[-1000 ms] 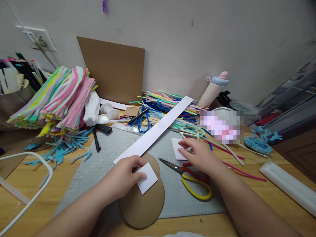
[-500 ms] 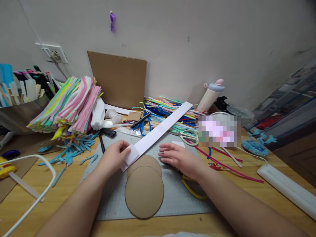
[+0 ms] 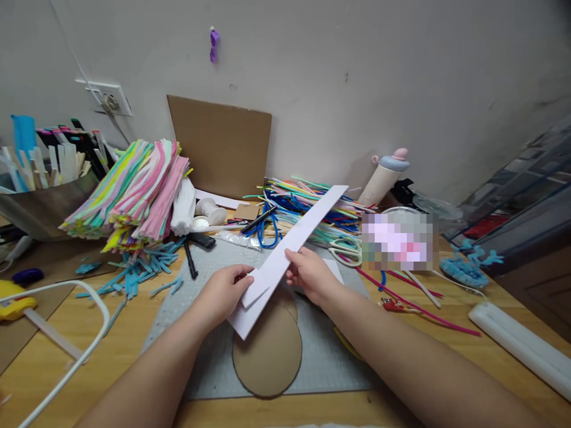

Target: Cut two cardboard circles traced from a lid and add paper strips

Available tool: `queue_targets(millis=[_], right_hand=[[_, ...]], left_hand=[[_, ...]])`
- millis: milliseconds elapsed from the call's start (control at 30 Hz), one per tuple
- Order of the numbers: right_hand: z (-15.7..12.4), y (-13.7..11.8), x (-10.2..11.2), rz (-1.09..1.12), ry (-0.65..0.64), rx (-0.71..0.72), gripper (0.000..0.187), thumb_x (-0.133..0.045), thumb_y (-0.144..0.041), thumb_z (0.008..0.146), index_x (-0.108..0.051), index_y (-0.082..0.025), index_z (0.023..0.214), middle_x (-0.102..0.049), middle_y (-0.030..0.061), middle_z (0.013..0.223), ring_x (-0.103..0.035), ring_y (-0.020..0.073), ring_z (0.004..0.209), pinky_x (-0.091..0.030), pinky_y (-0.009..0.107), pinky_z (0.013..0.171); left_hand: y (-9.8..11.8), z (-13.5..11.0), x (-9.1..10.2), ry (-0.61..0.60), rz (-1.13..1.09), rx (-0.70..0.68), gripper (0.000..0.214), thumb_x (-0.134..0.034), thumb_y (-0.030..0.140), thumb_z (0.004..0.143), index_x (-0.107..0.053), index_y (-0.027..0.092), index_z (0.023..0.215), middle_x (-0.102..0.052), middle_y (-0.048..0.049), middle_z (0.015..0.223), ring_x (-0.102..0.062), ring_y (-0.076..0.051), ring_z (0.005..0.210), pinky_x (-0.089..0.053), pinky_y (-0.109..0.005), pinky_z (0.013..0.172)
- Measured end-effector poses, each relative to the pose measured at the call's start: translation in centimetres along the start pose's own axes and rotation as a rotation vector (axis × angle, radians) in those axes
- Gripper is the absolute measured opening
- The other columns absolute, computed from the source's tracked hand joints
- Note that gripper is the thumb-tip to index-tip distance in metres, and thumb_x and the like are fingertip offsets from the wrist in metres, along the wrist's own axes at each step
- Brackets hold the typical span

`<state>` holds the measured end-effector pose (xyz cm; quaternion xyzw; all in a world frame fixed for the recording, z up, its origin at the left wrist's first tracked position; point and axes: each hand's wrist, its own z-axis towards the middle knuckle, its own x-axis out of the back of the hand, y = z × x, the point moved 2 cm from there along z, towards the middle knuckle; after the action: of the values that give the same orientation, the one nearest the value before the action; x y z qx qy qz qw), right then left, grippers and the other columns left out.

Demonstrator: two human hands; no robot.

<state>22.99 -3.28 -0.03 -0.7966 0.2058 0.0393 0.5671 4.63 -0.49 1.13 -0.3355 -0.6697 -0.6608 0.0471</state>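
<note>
Both hands hold a long white paper strip (image 3: 300, 239) lifted off the grey cutting mat (image 3: 209, 267). My left hand (image 3: 223, 291) pinches the strip's near end together with a small white paper piece (image 3: 255, 288). My right hand (image 3: 307, 274) grips the strip's edge a little farther along. Two brown cardboard discs (image 3: 267, 351) lie on the mat under the strip's near end.
A stack of pastel pipe cleaners (image 3: 129, 190) sits at the left, with cut blue pieces (image 3: 134, 276) in front. More pipe cleaners (image 3: 312, 202), scissors (image 3: 343, 249), a cardboard sheet (image 3: 220, 145), a bottle (image 3: 383, 175) and a white bar (image 3: 521, 348) surround the mat.
The strip has been raised from the mat and tilted. My right hand moved from lying flat on the mat to gripping the strip; my left hand kept the small piece against it.
</note>
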Motion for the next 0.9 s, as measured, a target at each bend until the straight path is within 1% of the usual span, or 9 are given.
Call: queue_targets(millis=[133, 267, 333, 400, 500, 567, 667, 767, 900], right_hand=[[-0.6, -1.8, 0.1, 0.023, -0.001, 0.247, 0.018, -0.062, -0.032, 0.080, -0.051, -0.019, 0.083, -0.051, -0.0070, 0.052, -0.040, 0.0069, 0.039, -0.039, 0.018, 0.036], [-1.1, -3.4, 0.3, 0.034, 0.017, 0.417, 0.024, -0.064, -0.038, 0.076, -0.050, -0.022, 0.086, -0.055, -0.0068, 0.058, -0.044, 0.0077, 0.041, -0.044, 0.019, 0.038], [-1.8, -3.7, 0.3, 0.037, -0.025, 0.457, 0.028, -0.065, -0.040, 0.076, -0.050, -0.024, 0.093, -0.058, -0.0062, 0.065, -0.048, 0.0093, 0.045, -0.044, 0.019, 0.038], [-2.7, -3.5, 0.1, -0.003, -0.204, 0.423, 0.039, -0.068, -0.043, 0.074, -0.052, -0.027, 0.105, -0.063, -0.0027, 0.081, -0.057, 0.0127, 0.057, -0.046, 0.021, 0.042], [-4.0, -2.5, -0.1, -0.121, -0.569, 0.258, 0.064, -0.077, -0.039, 0.066, -0.049, -0.028, 0.123, -0.061, 0.0043, 0.116, -0.063, 0.0188, 0.078, -0.052, 0.025, 0.052], [-4.5, -2.0, 0.1, -0.157, -0.646, 0.186, 0.070, -0.080, -0.033, 0.065, -0.046, -0.028, 0.127, -0.059, 0.0057, 0.121, -0.064, 0.0209, 0.084, -0.053, 0.028, 0.058], [-4.5, -1.9, 0.7, -0.158, -0.588, 0.215, 0.062, -0.079, -0.029, 0.067, -0.049, -0.025, 0.120, -0.064, 0.0050, 0.112, -0.064, 0.0223, 0.092, -0.054, 0.034, 0.074], [-4.1, -2.4, 1.5, -0.203, -0.516, 0.291, 0.059, -0.080, -0.032, 0.066, -0.051, -0.023, 0.116, -0.064, 0.0060, 0.111, -0.062, 0.0250, 0.102, -0.051, 0.041, 0.089], [-2.9, -2.8, 2.9, -0.426, -0.401, 0.376, 0.059, -0.076, -0.032, 0.070, -0.048, -0.022, 0.121, -0.064, 0.0086, 0.117, -0.062, 0.0260, 0.106, -0.050, 0.043, 0.092]], left_hand=[[1.2, -1.0, -0.5, -0.102, -0.182, 0.013, 0.025, -0.062, 0.042, 0.074, -0.067, 0.019, 0.068, -0.063, 0.0007, 0.062, -0.055, -0.018, 0.058, -0.039, -0.027, 0.054], [1.1, -1.3, -1.6, -0.157, -0.405, 0.048, 0.028, -0.057, 0.046, 0.080, -0.061, 0.018, 0.081, -0.056, 0.0033, 0.060, -0.050, -0.013, 0.050, -0.037, -0.023, 0.046], [1.0, -1.4, -2.2, -0.191, -0.510, 0.040, 0.030, -0.058, 0.047, 0.081, -0.060, 0.018, 0.086, -0.056, 0.0032, 0.062, -0.049, -0.011, 0.048, -0.036, -0.021, 0.043], [1.1, -1.6, -2.6, -0.228, -0.597, 0.014, 0.033, -0.058, 0.048, 0.082, -0.061, 0.018, 0.093, -0.059, 0.0012, 0.067, -0.049, -0.010, 0.050, -0.036, -0.020, 0.044], [1.7, -2.1, -3.2, -0.304, -0.690, -0.005, 0.037, -0.056, 0.050, 0.083, -0.060, 0.018, 0.103, -0.065, -0.0027, 0.072, -0.057, -0.014, 0.057, -0.036, -0.021, 0.046], [1.9, -2.3, -3.5, -0.328, -0.726, 0.012, 0.042, -0.058, 0.049, 0.082, -0.058, 0.018, 0.110, -0.066, -0.0038, 0.073, -0.061, -0.016, 0.061, -0.037, -0.022, 0.046], [1.7, -2.1, -3.7, -0.256, -0.714, 0.032, 0.042, -0.059, 0.047, 0.081, -0.058, 0.017, 0.110, -0.065, -0.0048, 0.084, -0.060, -0.015, 0.063, -0.041, -0.023, 0.050], [1.1, -1.5, -3.3, -0.107, -0.631, -0.005, 0.034, -0.060, 0.044, 0.081, -0.062, 0.017, 0.102, -0.064, -0.0065, 0.098, -0.060, -0.017, 0.078, -0.046, -0.026, 0.063], [0.4, -0.9, -2.7, 0.100, -0.463, -0.044, 0.031, -0.067, 0.033, 0.072, -0.063, 0.018, 0.100, -0.063, -0.0070, 0.102, -0.058, -0.022, 0.093, -0.043, -0.032, 0.079]])
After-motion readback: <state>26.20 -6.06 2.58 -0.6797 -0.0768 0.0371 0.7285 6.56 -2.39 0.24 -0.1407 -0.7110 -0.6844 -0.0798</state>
